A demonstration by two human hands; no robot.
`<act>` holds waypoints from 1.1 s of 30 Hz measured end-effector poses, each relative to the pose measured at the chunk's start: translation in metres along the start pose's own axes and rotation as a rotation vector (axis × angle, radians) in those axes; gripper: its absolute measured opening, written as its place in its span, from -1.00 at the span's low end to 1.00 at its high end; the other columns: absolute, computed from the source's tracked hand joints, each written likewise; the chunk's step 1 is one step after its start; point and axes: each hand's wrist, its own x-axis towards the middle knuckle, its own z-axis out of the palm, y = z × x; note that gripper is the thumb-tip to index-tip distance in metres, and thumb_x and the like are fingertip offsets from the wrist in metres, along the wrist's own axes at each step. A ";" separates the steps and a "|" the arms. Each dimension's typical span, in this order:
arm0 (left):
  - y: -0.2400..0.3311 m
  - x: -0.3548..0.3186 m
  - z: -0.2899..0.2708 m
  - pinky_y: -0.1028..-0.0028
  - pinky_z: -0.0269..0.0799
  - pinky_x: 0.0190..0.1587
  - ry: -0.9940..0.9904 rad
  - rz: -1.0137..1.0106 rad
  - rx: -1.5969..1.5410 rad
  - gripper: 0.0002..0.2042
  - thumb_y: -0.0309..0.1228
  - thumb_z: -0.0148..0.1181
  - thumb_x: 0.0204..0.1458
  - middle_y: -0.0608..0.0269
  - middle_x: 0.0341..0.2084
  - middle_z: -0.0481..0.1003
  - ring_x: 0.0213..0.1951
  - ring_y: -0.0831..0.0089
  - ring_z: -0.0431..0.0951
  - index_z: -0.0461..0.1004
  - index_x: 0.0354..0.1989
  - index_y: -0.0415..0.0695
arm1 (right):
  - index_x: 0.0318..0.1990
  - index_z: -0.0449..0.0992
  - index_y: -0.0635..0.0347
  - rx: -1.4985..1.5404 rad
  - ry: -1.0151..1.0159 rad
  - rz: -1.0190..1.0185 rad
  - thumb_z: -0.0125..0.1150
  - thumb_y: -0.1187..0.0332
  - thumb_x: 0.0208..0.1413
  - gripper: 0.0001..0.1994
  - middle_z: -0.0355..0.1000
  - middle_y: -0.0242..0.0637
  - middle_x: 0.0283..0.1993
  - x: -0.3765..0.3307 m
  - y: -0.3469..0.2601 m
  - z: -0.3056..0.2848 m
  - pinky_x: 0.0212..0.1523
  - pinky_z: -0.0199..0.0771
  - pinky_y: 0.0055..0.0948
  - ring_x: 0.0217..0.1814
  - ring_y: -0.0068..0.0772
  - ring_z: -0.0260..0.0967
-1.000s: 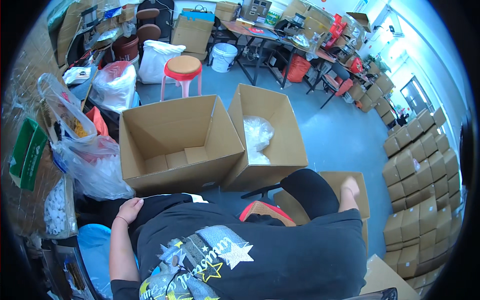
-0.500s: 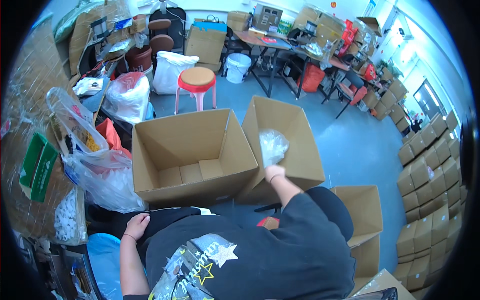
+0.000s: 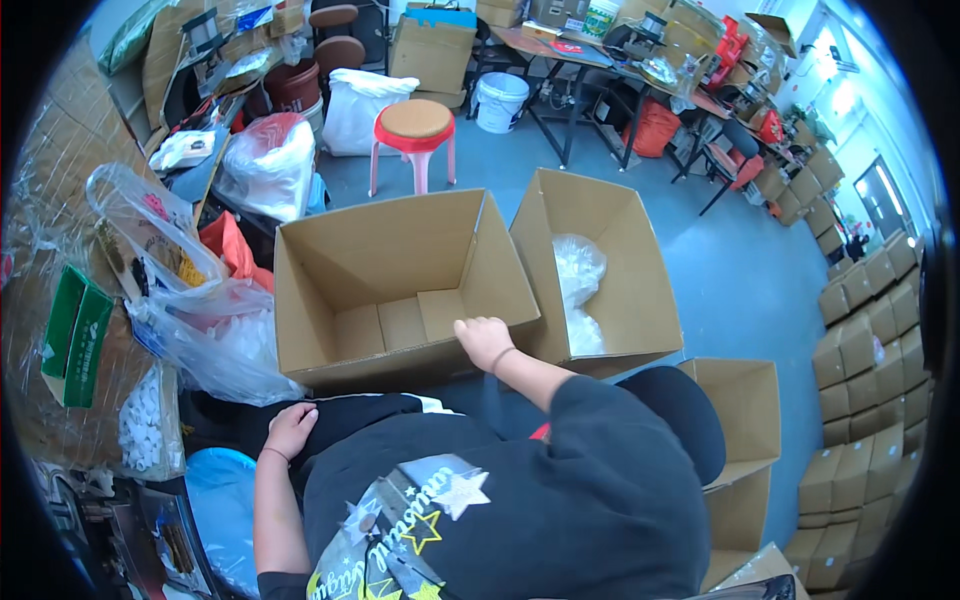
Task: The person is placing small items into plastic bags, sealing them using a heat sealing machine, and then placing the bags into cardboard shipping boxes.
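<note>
A: Starting far left, a clear plastic bag (image 3: 205,335) of white pieces slumps against the open empty cardboard box (image 3: 400,285)

B: And the left hand (image 3: 290,430)?

A: Down low by the person's dark-clothed lap, fingers loosely curled, gripping nothing that I can see

B: Moving across now

A: The right hand (image 3: 485,342) sits at the near right rim of that empty box, fingers bent over the edge; whether they truly clamp the cardboard, I cannot tell

B: And to the right of it?

A: A second open box (image 3: 640,300) stands touching the first, with a clear bag of white parts (image 3: 578,285) inside. Behind both, a red stool (image 3: 418,130) stands on the blue floor
</note>
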 end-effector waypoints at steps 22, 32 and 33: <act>-0.031 0.003 0.006 0.28 0.40 0.14 -0.011 -0.057 -0.066 -0.62 -0.14 0.03 0.25 -0.03 -0.05 0.58 0.05 0.11 0.55 0.55 0.04 -0.13 | -0.08 0.61 0.06 0.017 1.129 0.633 0.51 0.17 -0.17 -0.56 0.59 -0.17 -0.14 -0.067 0.252 -0.390 -0.10 0.52 -0.25 -0.10 -0.11 0.55; -0.026 0.004 0.008 0.32 0.40 0.13 -0.035 -0.040 -0.120 -0.65 -0.22 0.05 0.25 -0.01 -0.05 0.58 0.03 0.18 0.57 0.53 0.05 -0.18 | -0.21 0.51 0.07 -0.254 1.344 1.153 0.45 0.14 -0.07 -0.66 0.55 -0.25 -0.25 -0.148 0.288 -0.327 -0.31 0.48 -0.04 -0.20 -0.01 0.50; -0.026 0.003 0.008 0.32 0.40 0.14 -0.030 -0.033 -0.113 -0.65 -0.21 0.05 0.25 -0.01 -0.05 0.58 0.03 0.18 0.57 0.53 0.05 -0.18 | -0.21 0.51 0.07 -0.250 1.342 1.153 0.45 0.14 -0.07 -0.66 0.55 -0.25 -0.25 -0.152 0.293 -0.319 -0.31 0.48 -0.04 -0.20 -0.01 0.50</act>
